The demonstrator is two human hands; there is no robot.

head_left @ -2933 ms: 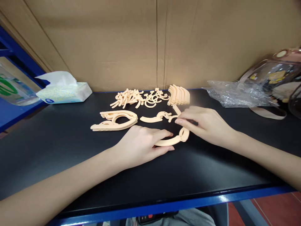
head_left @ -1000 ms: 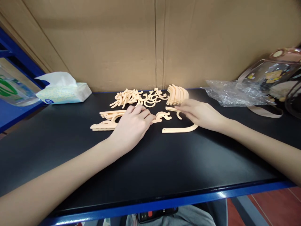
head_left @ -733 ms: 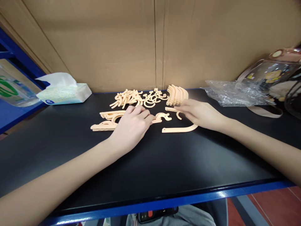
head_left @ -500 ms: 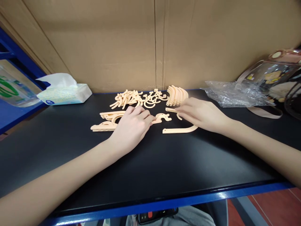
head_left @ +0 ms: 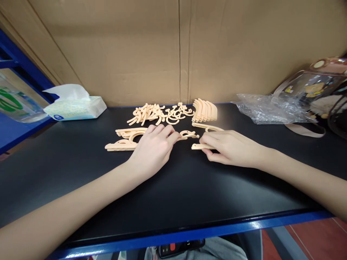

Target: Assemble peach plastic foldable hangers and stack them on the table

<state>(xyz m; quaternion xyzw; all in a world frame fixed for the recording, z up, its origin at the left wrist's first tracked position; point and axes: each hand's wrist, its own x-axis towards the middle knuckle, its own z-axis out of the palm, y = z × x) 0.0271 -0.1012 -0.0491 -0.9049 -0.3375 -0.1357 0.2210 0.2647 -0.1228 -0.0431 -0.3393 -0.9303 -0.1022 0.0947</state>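
Since half a second ago the right hand (head_left: 230, 148) has slid toward the person and come down over the curved arm piece (head_left: 199, 146), whose end pokes out from under the fingers; thumb and fingers look closed round it. The left hand (head_left: 154, 148) has barely shifted: its fingertips rest on the small hook piece (head_left: 188, 134) on the black table (head_left: 189, 187), pressed onto it rather than clamped, beside the finished hangers (head_left: 127, 139). Another arm piece (head_left: 207, 127) lies just behind the right hand, with the loose hooks (head_left: 159, 113) and stacked arms (head_left: 204, 110) further back, a tissue pack (head_left: 74, 106) far left and a plastic bag (head_left: 268, 108) right. Joining them would go best by pinning the hook flat and bringing the arm's end in level, I'd judge
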